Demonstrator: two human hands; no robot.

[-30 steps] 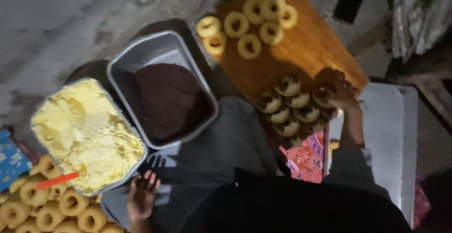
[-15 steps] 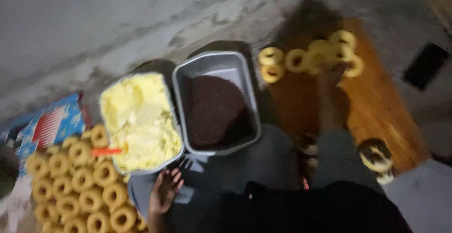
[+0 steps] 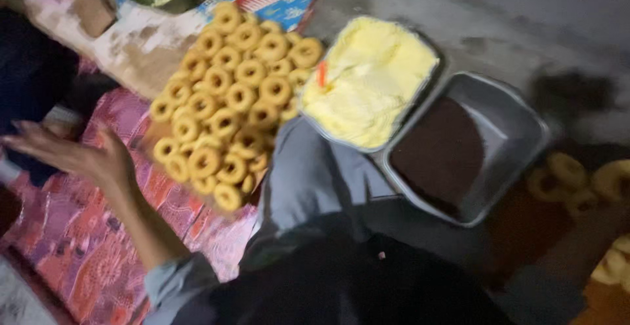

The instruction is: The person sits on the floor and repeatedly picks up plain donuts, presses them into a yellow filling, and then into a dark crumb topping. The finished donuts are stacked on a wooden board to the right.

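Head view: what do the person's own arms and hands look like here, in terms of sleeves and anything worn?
Only one arm shows. The left hand is bare, with no glove, ring or watch that the blurred frame lets me make out. The forearm is bare too; a grey-blue sleeve is bunched up near the elbow. The right hand and arm are out of view.

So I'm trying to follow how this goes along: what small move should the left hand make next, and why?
Probably swing the left hand right to take one plain ring from the pile of rings. It hangs open and empty over the patterned pink cloth, beside the pile and touching none. The tray of yellow cream and the tray of dark topping lie just beyond.
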